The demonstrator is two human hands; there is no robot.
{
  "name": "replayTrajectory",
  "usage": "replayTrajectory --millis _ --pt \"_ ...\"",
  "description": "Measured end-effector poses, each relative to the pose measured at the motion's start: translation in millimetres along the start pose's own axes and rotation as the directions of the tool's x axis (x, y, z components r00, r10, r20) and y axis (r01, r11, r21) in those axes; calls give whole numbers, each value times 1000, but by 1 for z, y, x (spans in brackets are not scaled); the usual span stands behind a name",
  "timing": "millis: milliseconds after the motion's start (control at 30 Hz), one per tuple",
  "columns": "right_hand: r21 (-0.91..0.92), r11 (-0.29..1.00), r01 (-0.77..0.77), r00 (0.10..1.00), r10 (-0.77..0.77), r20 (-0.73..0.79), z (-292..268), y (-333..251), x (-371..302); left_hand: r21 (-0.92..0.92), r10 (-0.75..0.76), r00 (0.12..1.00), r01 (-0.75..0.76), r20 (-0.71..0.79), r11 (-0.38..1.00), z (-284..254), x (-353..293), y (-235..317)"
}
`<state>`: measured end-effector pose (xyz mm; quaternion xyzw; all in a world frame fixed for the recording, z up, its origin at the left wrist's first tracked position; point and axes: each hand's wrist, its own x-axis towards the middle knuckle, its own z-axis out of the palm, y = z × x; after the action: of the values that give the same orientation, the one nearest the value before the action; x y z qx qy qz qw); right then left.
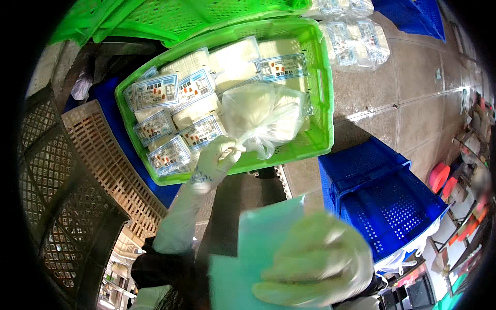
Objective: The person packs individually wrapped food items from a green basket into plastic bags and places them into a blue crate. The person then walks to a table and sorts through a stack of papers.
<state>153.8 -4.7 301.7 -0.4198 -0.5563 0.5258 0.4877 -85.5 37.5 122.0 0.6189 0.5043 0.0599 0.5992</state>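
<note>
A bright green crate (323, 98) holds several flat white packs with printed labels (155, 93), stacked in rows. On top of them, toward the right, lies a clear plastic bag (263, 111) with whitish contents. My left hand (219, 157), in a pale glove with blue marks at the wrist, reaches over the crate's near edge. Its fingers are closed on the gathered end of that bag. Close to the camera at the lower right is my right hand (320, 258), also gloved and smeared by motion. A pale teal sheet-like surface (258, 232) shows beside it; whether the hand touches it, I cannot tell.
Another green crate (191, 20) stands behind. Blue crates (392, 206) are at right, with one more (418, 18) at the far right. Bagged packs (356, 44) sit on the tiled floor (418, 103). Brown (113, 160) and black (67, 206) crates line the left.
</note>
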Motion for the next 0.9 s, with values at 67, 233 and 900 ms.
replayTrajectory --millis 67,233,900 --pt "8 998 -57 998 57 31 16 -6 4 17 57 964 -54 -259 998 3 -6 -2" --pt "691 468 -551 467 859 -210 58 69 -48 -560 -183 881 -106 -435 822 1 -53 26" --pt "88 742 -665 747 655 119 5 106 -8 -509 -220 925 356 309 784 14 -57 84"
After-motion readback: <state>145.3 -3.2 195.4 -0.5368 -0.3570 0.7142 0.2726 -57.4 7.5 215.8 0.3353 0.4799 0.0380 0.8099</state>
